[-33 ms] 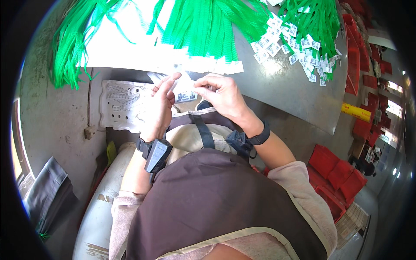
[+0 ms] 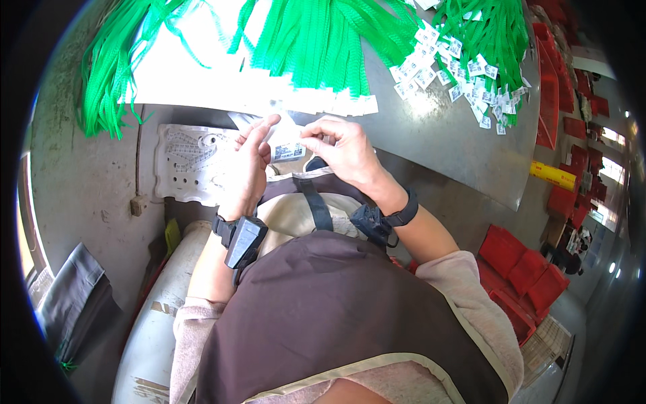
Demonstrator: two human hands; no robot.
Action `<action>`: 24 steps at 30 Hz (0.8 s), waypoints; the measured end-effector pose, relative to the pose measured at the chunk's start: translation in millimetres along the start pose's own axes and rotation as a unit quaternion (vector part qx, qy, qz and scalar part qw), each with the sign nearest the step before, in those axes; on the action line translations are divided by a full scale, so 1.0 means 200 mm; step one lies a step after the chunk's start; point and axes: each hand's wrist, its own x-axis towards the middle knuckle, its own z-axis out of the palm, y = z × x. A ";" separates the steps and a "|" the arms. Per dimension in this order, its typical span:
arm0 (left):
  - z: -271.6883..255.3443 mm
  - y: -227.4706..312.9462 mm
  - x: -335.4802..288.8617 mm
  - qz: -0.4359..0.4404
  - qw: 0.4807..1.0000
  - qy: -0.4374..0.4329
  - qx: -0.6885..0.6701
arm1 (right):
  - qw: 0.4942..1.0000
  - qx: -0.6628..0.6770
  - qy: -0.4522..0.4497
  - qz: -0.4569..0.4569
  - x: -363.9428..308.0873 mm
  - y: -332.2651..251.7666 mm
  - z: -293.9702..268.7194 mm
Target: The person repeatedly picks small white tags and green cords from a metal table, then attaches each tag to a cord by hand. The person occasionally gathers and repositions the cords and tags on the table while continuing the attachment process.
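Observation:
Just in front of the table edge, both hands are at a white printed label (image 2: 290,150) with small dark print, which hangs between them. My left hand (image 2: 250,161) holds its left side, thumb raised and fingers partly curled behind it. On the other side, the thumb and forefinger of my right hand (image 2: 343,145) pinch the label's right edge. Past my hands, bundles of green mesh strips (image 2: 316,50) lie across a white, glare-lit surface. More green strips (image 2: 484,30), with small white labels (image 2: 474,87) at their ends, are heaped at the far right.
The metal table (image 2: 464,155) has its corner to my right. Below its left part is a white perforated plastic panel (image 2: 185,165). Red bins (image 2: 521,276) stand at the right; a large grey cylinder (image 2: 158,337) is by my left arm. A dark cloth (image 2: 77,289) hangs at the left.

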 end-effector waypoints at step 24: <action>0.02 0.05 0.00 -0.017 1.000 0.001 -0.006 | 0.885 -0.402 0.227 0.065 0.35 -0.18 -0.83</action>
